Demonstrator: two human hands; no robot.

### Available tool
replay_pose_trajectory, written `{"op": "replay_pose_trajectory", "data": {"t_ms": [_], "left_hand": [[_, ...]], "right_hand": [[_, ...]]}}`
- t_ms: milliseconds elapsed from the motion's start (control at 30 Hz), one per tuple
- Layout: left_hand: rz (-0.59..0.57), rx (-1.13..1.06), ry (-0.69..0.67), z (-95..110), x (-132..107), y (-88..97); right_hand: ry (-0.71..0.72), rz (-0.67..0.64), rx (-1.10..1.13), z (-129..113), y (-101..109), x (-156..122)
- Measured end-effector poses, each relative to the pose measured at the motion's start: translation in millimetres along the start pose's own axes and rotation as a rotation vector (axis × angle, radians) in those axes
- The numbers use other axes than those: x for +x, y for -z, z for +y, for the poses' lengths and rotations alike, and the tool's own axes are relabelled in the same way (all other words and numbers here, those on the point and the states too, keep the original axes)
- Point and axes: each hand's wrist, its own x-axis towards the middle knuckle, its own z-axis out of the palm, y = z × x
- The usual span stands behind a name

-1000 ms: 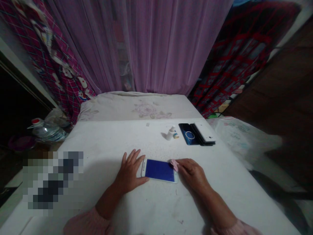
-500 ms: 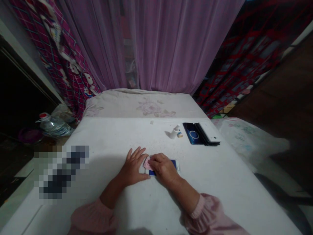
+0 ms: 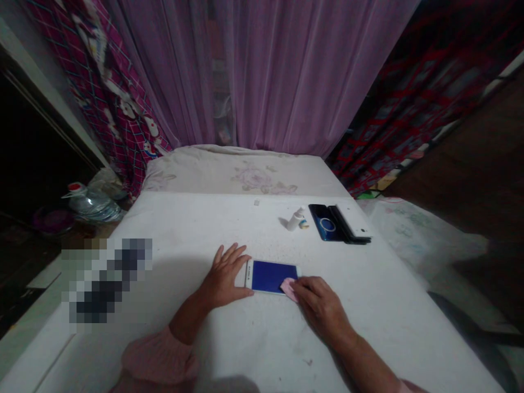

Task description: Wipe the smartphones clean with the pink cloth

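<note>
A white smartphone (image 3: 270, 275) with a blue screen lies face up on the white-covered table. My left hand (image 3: 224, 279) grips its left end, thumb at the near corner and index finger at the far corner; the other fingers are spread. At the phone's right end, my right hand (image 3: 319, 300) pinches a small pink cloth (image 3: 290, 289), which touches the near right corner of the screen. Beyond the phone stands a small white spray bottle (image 3: 295, 219), with a small yellow-and-blue item (image 3: 303, 224) beside it.
Several phones lie at the right back, including a blue one (image 3: 327, 225) and a white one (image 3: 352, 219). A tiny pale square (image 3: 256, 202) sits near the table's middle. A large water bottle (image 3: 92, 203) stands off the left side. Purple curtains (image 3: 278, 76) hang behind.
My right hand has slid the pink cloth from the phone's left end to its right end, uncovering the blue screen. My left hand keeps its place at the left end.
</note>
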Motion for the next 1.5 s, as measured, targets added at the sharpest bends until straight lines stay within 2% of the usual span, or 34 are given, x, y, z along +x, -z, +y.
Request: {"op": "replay_pose_trajectory", "data": {"t_ms": [100, 167, 333, 433, 567, 700, 833, 900, 1000, 1100, 1333, 1500], "left_hand": [[-0.008, 0.015, 0.016, 2, 0, -0.4], [-0.019, 0.023, 0.014, 4, 1, -1.0], [-0.043, 0.027, 0.013, 6, 3, -1.9], [-0.052, 0.026, 0.008, 5, 3, -1.7], [-0.019, 0.027, -0.031, 1, 1, -3.3], [-0.001, 0.041, -0.071, -5, 0, -6.9], [0.021, 0.054, -0.089, -8, 1, -10.1], [0.038, 0.063, -0.092, -8, 1, -11.3], [0.064, 0.073, -0.089, -8, 1, -12.5], [0.076, 0.071, -0.086, -7, 1, -13.4], [0.163, 0.084, -0.108, -10, 1, -19.0], [0.190, 0.073, -0.111, -10, 1, -20.4]], "right_hand": [[-0.079, 0.108, -0.039, 4, 4, -13], [-0.137, 0.128, -0.043, 1, 2, -18], [-0.238, 0.114, 0.027, -7, -5, -19], [-0.310, 0.115, 0.117, 1, -4, -16], [-0.360, 0.044, 0.282, 17, 0, -14], [-0.435, 0.046, 0.239, 30, -7, -4], [-0.505, -0.001, 0.166, 36, -19, 23], [-0.489, -0.087, 0.128, 34, -19, 37], [-0.354, -0.218, 0.068, 26, -18, 56], [-0.249, -0.282, 0.055, 12, -23, 72], [-0.166, -0.304, 0.039, -22, -60, 99], [-0.206, -0.208, 0.005, -17, -58, 91]]}}
